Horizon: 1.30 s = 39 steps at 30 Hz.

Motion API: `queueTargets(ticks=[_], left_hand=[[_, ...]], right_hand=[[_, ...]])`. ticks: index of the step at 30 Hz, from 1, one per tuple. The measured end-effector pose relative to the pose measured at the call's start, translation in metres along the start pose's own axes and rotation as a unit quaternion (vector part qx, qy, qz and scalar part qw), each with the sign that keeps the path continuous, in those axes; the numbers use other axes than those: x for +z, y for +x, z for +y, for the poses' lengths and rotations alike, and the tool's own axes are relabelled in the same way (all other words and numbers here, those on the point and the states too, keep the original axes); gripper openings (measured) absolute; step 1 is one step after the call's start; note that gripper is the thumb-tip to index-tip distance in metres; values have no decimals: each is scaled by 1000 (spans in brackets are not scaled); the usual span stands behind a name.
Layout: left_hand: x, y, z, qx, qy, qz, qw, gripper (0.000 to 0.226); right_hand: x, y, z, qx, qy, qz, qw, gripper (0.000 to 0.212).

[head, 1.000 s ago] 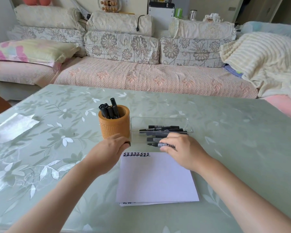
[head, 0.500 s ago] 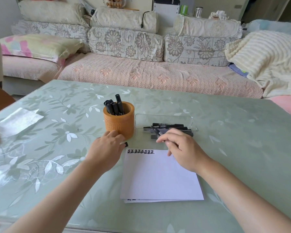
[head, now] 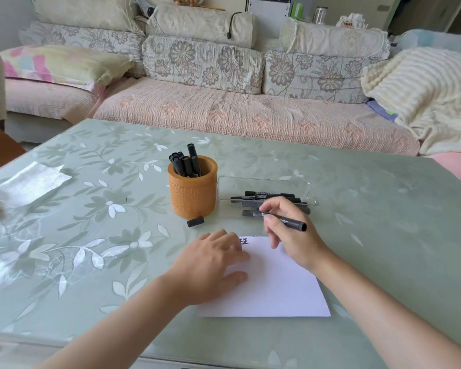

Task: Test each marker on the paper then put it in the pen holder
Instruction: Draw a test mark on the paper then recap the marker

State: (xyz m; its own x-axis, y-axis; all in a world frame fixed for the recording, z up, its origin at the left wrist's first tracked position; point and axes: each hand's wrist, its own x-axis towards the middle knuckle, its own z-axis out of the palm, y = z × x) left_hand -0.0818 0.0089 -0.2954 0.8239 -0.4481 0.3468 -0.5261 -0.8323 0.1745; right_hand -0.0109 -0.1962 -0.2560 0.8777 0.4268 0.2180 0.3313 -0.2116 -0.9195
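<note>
The paper (head: 272, 288) lies nearest, a thin, limp sheet likely to slide on the glossy table (head: 91, 235). The left hand (head: 210, 262) lies flat on its left part, fingers straight, gripping nothing. Just beyond, the right hand (head: 290, 235) pinches 1 marker (head: 290, 222) above the sheet's far edge. It looks light, stiff and smooth, best held mid-barrel. A loose cap (head: 195, 221) lies by the pen holder (head: 193, 193). More markers (head: 266, 194) lie in the clear tray (head: 264, 179) beside it.
</note>
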Motion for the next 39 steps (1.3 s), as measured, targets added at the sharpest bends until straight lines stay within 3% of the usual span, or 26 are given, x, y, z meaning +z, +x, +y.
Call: queueTargets(ticks=[2, 6, 16, 29, 39], left_hand=[[0, -2, 1, -3, 1, 1, 1000, 34], [-3, -4, 3, -16, 7, 0, 1000, 36], [3, -3, 5, -48, 9, 12, 999, 38], [3, -3, 6, -56, 11, 11, 998, 39], [2, -3, 7, -62, 13, 12, 998, 38]], right_hand=[[3, 0, 3, 52, 41, 0, 998, 16], [10, 4, 14, 126, 16, 20, 992, 9], [11, 7, 32, 84, -37, 26, 995, 26], [11, 6, 39, 31, -96, 11, 995, 25], [8, 5, 41, 17, -82, -7, 996, 21]])
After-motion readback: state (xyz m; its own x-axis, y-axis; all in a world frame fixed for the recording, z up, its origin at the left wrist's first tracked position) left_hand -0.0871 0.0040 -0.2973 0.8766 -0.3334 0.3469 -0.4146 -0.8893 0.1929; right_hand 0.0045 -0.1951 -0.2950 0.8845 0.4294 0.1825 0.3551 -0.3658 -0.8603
